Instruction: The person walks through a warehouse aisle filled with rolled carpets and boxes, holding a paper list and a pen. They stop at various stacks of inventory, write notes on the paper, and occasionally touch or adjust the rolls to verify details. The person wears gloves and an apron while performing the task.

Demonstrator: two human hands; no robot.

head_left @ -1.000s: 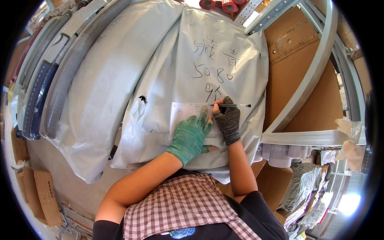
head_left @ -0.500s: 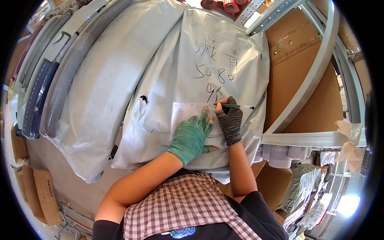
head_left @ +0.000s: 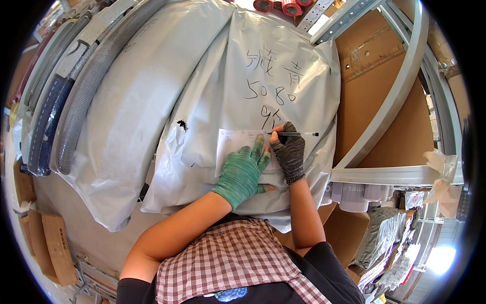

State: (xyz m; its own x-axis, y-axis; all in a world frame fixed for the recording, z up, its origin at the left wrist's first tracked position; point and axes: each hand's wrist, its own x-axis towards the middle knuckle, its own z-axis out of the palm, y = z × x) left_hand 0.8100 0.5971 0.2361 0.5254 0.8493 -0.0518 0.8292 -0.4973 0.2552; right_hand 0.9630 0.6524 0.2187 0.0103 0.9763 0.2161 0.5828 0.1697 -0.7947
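A white sheet of paper (head_left: 226, 145) with small print lies against a large grey plastic-wrapped bundle (head_left: 212, 101), which bears black handwriting. My left hand (head_left: 242, 171), in a green knitted glove, lies spread over the paper and presses it to the plastic. In a dark grey fingerless glove, my right hand (head_left: 289, 152) grips a pen (head_left: 304, 134) with a clear barrel and a black end. The pen lies almost level, its tip at the paper's upper right edge. Much of the paper's lower part is hidden under both hands.
On the left stands another grey-wrapped bundle (head_left: 136, 96), beside a row of thick folded mats (head_left: 83, 101). A metal shelf frame (head_left: 395, 176) and brown cardboard (head_left: 390, 91) border the right. Grey cylindrical rolls (head_left: 354, 196) sit below the shelf. A cardboard box (head_left: 59, 248) is at lower left.
My right hand and the pen have shifted slightly to the left along the paper's top edge. My left hand and the paper have stayed in place.
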